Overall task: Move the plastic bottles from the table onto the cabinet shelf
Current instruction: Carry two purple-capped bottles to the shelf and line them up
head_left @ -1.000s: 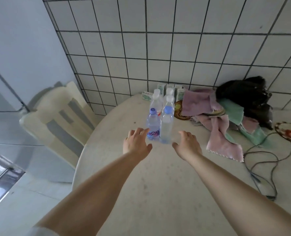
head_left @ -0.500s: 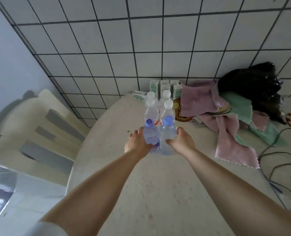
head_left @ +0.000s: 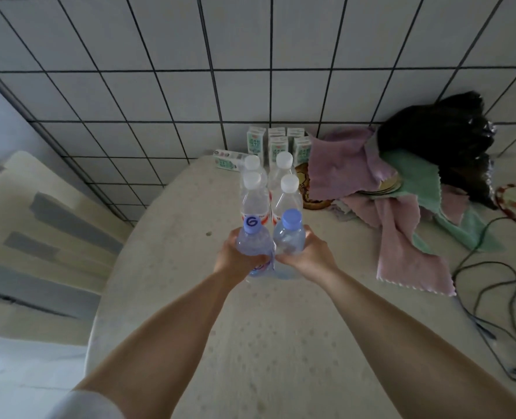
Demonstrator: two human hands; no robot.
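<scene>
Two blue-capped bottles stand at the front of the cluster on the table (head_left: 250,343). My left hand (head_left: 235,258) wraps the left bottle (head_left: 255,246) and my right hand (head_left: 309,255) wraps the right bottle (head_left: 288,240), both at mid-body. I judge them thin-walled, smooth and squashable, so grip gently. Clear plastic; four white-capped bottles (head_left: 284,192) wait behind.

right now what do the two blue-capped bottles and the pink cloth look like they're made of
Left blue-capped bottle: clear, thin plastic by the look; glossy, and you see through it.
Right blue-capped bottle: the same clear glossy plastic, with an opaque blue cap that looks like harder plastic.
Pink cloth: soft matte fabric, possibly microfibre; it drapes in folds and has a zigzag-cut edge.
</scene>
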